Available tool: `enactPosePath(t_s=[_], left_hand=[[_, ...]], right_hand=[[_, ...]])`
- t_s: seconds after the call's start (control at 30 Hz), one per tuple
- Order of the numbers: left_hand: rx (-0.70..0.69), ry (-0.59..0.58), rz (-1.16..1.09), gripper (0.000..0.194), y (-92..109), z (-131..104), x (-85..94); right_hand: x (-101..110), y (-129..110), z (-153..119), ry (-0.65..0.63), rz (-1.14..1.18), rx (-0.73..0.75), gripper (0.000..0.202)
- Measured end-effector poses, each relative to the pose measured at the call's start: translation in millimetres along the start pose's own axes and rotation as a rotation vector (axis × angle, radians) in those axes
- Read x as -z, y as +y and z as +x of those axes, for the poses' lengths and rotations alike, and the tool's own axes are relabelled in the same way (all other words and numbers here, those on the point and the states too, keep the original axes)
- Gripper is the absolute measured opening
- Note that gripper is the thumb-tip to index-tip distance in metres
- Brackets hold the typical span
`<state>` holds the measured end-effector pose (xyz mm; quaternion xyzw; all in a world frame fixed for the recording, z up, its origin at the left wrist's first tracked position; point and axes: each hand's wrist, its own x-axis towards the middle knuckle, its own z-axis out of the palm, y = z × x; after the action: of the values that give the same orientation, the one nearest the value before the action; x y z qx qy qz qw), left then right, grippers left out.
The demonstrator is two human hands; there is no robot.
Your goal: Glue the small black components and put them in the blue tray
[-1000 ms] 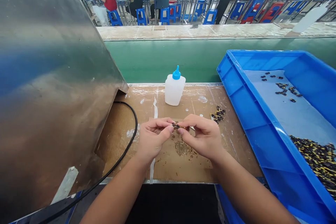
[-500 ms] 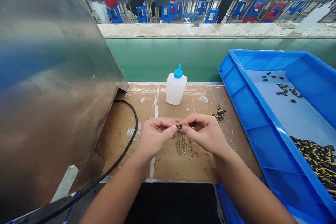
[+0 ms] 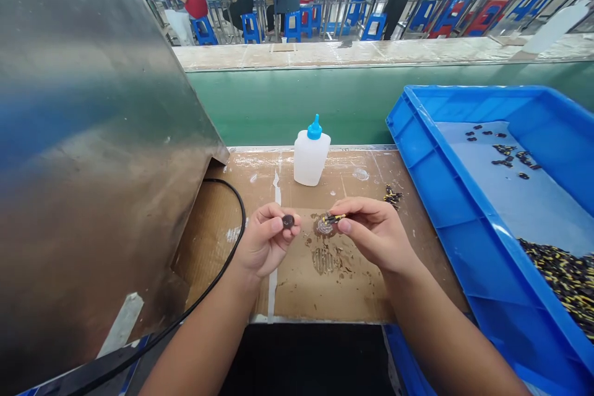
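Between the thumb and fingers of my left hand (image 3: 268,240) is a small dark round piece (image 3: 288,221). My right hand (image 3: 374,232) pinches a small black-and-yellow part (image 3: 332,219) over a round wet patch on the brown cardboard (image 3: 297,291). The two hands are apart. Behind them stands a white bottle (image 3: 310,159) with a blue nozzle cap. A small pile of black-and-yellow parts (image 3: 392,196) lies beyond my right hand.
A large metal housing (image 3: 93,136) fills the left, with a black cable (image 3: 241,210) curving beside it. At the right, a blue crate (image 3: 445,179) holds many black-and-yellow parts (image 3: 561,278). Several people are at tables beyond the green barrier (image 3: 278,99).
My hands, which met at the fingertips, have moved apart. My left hand has turned, showing the dark round piece, and my right hand has shifted right with the black-and-yellow part.
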<state>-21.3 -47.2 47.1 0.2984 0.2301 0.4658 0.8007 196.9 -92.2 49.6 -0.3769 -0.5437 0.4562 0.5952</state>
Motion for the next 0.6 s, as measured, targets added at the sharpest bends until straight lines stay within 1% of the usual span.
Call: enactPosePath(t_s=[0.1,0.17,0.27,0.33,0.4,0.47,0.6], left_hand=[[-0.004,-0.050,-0.054,0.035,1,-2,0.2],[-0.016,-0.066,-0.073,0.031,2,-3,-0.6],[-0.047,-0.024,-0.061,0.030,3,-1,-2.1],[-0.068,0.024,-0.051,0.031,3,0,-2.6],[-0.082,0.061,-0.051,0.030,3,1,-2.8],[-0.092,0.077,-0.053,0.028,3,3,-2.7],[-0.107,0.089,-0.047,0.025,3,4,-2.7]], right_hand=[[1,-3,1,-0.002,0.000,0.030,0.012],[6,-6,2,0.034,-0.068,0.054,0.011],[20,-9,1,0.130,-0.335,0.106,0.013],[29,-9,-3,0.150,-0.522,0.115,0.015],[34,-8,-10,0.123,-0.666,0.118,0.016],[35,-4,-16,0.077,-0.775,0.150,0.016],[29,8,-24,-0.023,-0.868,0.215,0.020]])
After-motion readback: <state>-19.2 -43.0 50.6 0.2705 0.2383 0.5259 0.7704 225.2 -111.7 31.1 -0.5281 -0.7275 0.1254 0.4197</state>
